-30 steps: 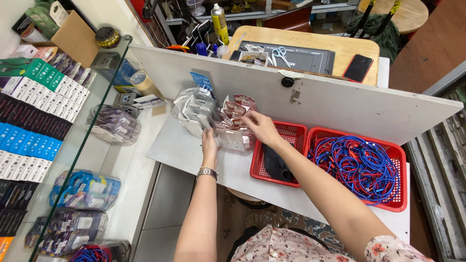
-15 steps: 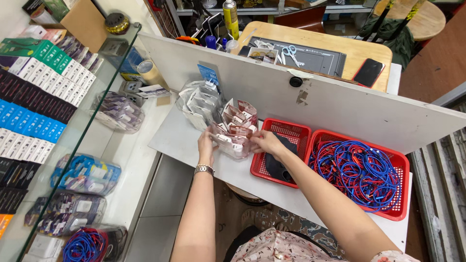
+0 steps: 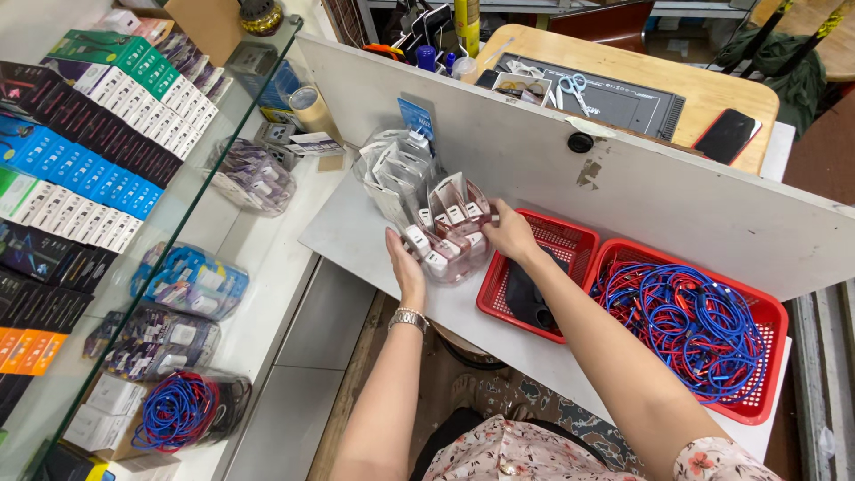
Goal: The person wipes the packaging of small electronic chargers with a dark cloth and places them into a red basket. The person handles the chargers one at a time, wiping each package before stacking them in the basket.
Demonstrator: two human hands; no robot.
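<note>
Both hands cup a clear bag of small packaged chargers (image 3: 450, 236) on the white shelf (image 3: 343, 236): left hand (image 3: 405, 263) and right hand (image 3: 509, 233) curled around its sides. Another clear bag (image 3: 396, 169) (touching behind) and a red basket (image 3: 557, 245) crowd close.

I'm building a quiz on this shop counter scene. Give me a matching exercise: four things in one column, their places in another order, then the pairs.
Things:
1. clear bundle of packaged chargers
2. blue and red cables
3. scissors
4. black phone

Places:
A. on the dark mat on the wooden desk
B. between the left hand and right hand
C. at the wooden desk's right edge
D. in the larger red basket

Pairs: 1-B, 2-D, 3-A, 4-C
</note>
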